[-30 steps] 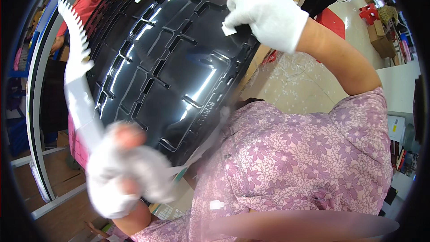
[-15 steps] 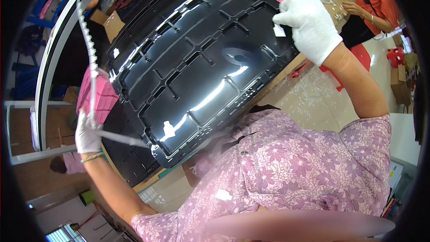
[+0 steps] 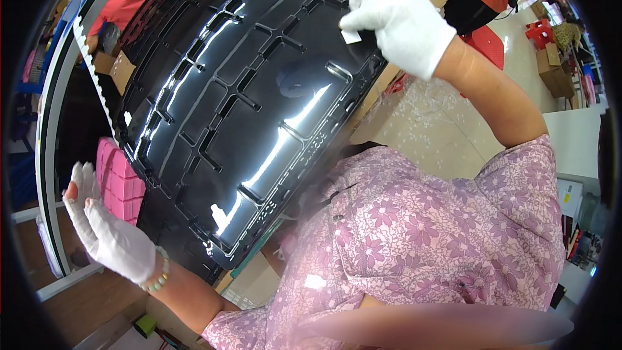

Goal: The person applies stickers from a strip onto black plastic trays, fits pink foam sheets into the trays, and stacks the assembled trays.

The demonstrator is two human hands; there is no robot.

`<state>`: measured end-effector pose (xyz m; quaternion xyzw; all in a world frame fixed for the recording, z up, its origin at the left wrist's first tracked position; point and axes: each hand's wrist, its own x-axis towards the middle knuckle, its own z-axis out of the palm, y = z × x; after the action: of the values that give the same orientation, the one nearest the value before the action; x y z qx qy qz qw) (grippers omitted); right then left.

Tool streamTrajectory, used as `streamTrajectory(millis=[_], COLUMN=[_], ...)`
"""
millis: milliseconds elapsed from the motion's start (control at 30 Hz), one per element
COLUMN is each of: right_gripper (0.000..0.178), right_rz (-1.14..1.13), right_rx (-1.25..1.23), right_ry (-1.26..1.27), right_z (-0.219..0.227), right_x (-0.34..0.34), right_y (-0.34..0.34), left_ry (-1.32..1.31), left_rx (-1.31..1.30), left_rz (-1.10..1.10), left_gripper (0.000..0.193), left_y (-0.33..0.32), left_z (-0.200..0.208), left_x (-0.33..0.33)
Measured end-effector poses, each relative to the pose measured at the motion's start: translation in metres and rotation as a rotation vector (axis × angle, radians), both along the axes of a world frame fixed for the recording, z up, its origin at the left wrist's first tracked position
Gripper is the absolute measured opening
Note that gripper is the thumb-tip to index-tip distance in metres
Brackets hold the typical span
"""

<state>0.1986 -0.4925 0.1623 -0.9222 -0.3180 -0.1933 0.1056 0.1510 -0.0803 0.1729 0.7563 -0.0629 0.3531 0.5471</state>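
Beside the open, empty left hand [image 3: 110,233], the white toothed strip had gone, while the right hand [image 3: 395,16] pinched the glossy black ribbed plastic panel [image 3: 240,110].

A small white label [image 3: 350,37] is sitting at top centre — brown boxes [image 3: 552,72] are standing at the right edge, another box [image 3: 120,68] at upper left.

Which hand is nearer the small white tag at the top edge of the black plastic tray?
Right. The right hand pinches the white tag on the black plastic tray's upper edge. The left hand is open at the tray's lower left corner, far from the tag.
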Motion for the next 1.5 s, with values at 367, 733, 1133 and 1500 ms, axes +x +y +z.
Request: streamTrajectory(millis=[367,733,1133,1500], right_gripper=[0.016,0.01,0.01,0.013], right_rz=[0.035,-0.252,-0.207,-0.136], right_rx=[-0.037,-0.17,-0.246,-0.058], right_ry=[0.012,0.169,0.22,0.333], right_z=[0.007,0.004,0.013,0.022], right_x=[-0.01,0.002,0.009,0.024], right_y=[-0.01,0.021,0.023,-0.013], left_ry=[0.804,0.852,0.802,0.797], left_rx=[-0.209,-0.267,-0.304,-0.158], left_rz=[-0.913,-0.978,-1.055,-1.033], left_gripper=[0.044,0.032,0.032,0.04], left_y=[-0.151,-0.148,-0.15,-0.157], left_z=[0.031,-0.002,-0.017,-0.008], left_x=[0.01,0.047,0.037,0.037])
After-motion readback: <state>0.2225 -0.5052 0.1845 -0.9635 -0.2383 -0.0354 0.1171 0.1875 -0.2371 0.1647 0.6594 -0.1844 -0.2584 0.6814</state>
